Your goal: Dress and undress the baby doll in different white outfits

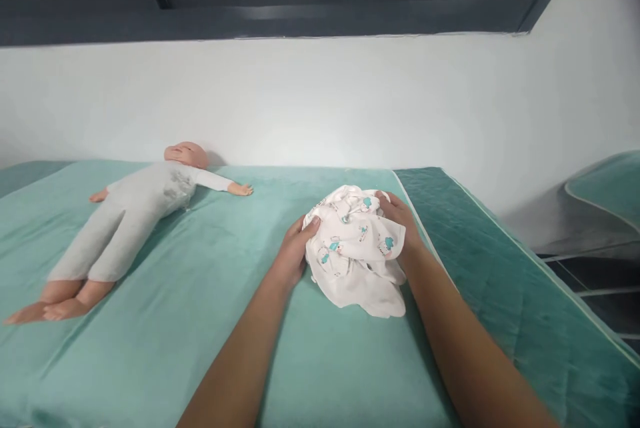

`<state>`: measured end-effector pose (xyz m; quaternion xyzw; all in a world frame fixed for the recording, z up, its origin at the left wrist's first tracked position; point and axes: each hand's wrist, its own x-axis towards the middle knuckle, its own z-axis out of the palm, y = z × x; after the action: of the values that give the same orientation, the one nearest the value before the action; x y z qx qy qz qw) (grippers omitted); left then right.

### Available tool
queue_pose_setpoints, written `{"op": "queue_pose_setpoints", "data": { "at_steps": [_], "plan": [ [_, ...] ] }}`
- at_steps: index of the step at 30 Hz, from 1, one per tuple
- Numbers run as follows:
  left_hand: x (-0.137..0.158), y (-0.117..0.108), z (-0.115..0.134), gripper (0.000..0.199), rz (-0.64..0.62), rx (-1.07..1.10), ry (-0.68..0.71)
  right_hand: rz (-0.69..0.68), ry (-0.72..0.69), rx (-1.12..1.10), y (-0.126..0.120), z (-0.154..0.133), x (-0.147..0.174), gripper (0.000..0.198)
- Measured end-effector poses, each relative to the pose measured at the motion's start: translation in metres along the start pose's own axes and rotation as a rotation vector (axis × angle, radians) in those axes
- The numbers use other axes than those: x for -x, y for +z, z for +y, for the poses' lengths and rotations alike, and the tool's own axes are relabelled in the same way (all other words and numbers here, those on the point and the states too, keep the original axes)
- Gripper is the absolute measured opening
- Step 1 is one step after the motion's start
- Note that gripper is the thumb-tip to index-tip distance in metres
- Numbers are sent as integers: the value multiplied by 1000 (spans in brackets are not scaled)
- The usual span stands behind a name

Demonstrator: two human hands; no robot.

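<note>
Between my hands is a bunched white cloth garment [355, 241] printed with small teal figures; its folds hide its exact kind. My left hand [296, 246] grips its left side, thumb on top of the fabric. My right hand [400, 218] is closed on its upper right edge, with part of the fingers behind the cloth. A loose flap hangs toward me at the lower right. To the left, a baby doll [135, 208] with a white cloth body lies on its back, one arm stretched out toward the garment.
A teal sheet [220, 321] covers the bed, with a darker quilted strip [500, 281] along its right. Behind stands a white wall [300, 101] below a dark-framed barred window [325, 15]. At the far right are a teal padded edge [610, 181] and metal bars [600, 292].
</note>
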<state>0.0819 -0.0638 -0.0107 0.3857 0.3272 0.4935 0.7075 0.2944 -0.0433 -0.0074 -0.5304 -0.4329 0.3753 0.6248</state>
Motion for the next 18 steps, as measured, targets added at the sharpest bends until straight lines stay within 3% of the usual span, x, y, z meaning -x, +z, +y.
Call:
{"op": "queue_pose_setpoints", "data": {
  "at_steps": [2, 5, 8, 10, 13, 18],
  "plan": [
    [-1, -2, -1, 46, 0, 81, -17, 79, -22, -7, -7, -8, -4, 31],
    [-4, -5, -1, 48, 70, 198, -9, 109, -241, 5, -11, -29, 4, 27],
    [-4, -4, 1, 54, 58, 270, -38, -231, -369, 161, 1, -47, 27, 31],
    [-1, -1, 4, 57, 9, 285, -68, -480, -333, 331, 14, -50, 42, 49],
    [4, 3, 7, 57, -49, 291, -85, -569, -199, 450, 31, -44, 53, 73],
    [10, 6, 8, 55, -41, 280, -74, -452, -81, 445, 36, -35, 51, 39]
  ]
}}
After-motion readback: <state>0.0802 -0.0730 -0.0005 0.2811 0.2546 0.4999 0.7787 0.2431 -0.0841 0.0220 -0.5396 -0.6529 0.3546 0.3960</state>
